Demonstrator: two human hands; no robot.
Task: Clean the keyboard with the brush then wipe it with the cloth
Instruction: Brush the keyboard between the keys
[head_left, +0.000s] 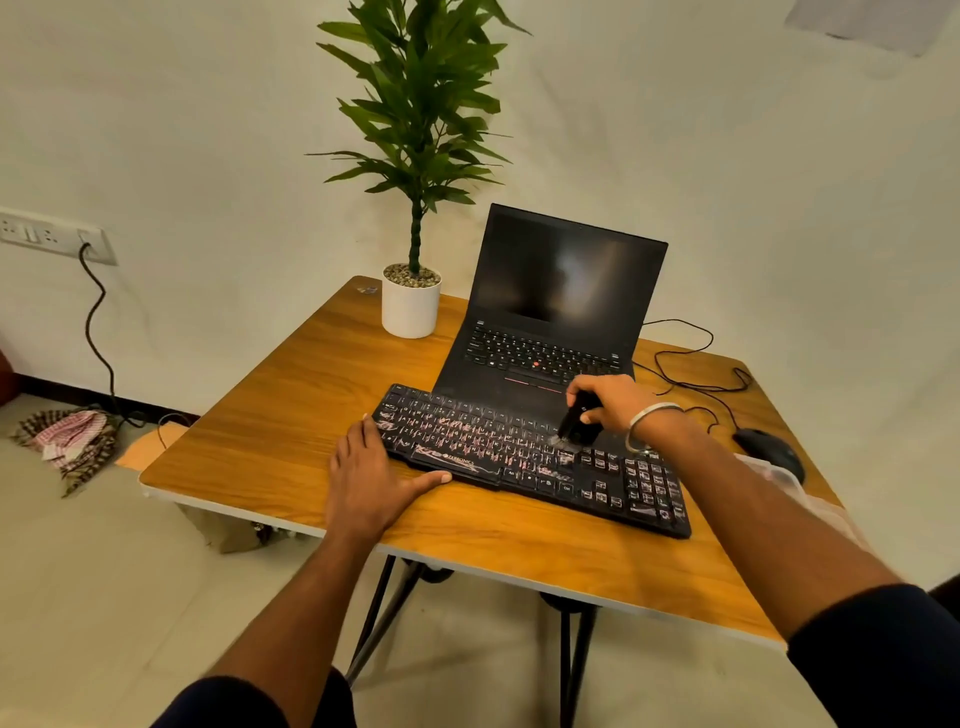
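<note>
Long black plastic keyboard (535, 460) lies diagonally on the wood-grain bench (291, 415), just in front of an open black laptop (550, 312) w/ dark screen. White "ZEBRONICS" lettering readable on keyboard's front lip; key legends too small to read, and pinkish-white streaks cover the left and mid keys.

Right hand (610, 405) curls round a small black brush (577, 422), bristles down on keys right of centre, near the arrow/numpad block. A small mark shows on brush body, can't read it. Silver bangle (649, 423) on that wrist.

Left hand (371, 478) lies flat, fingers straight, against keyboard's left end, thumb along the front edge.

Black mouse (771, 452) at bench's right side, partly cut by the right forearm; something pale and translucent (810, 499) beside it, mostly hidden — can't tell what. White pot w/ green plant (413, 301) at back left of bench. Checked cloth (72, 441) heaped on floor at left, well apart from bench. Wall socket panel (54, 236) w/ black cable plugged in.
</note>
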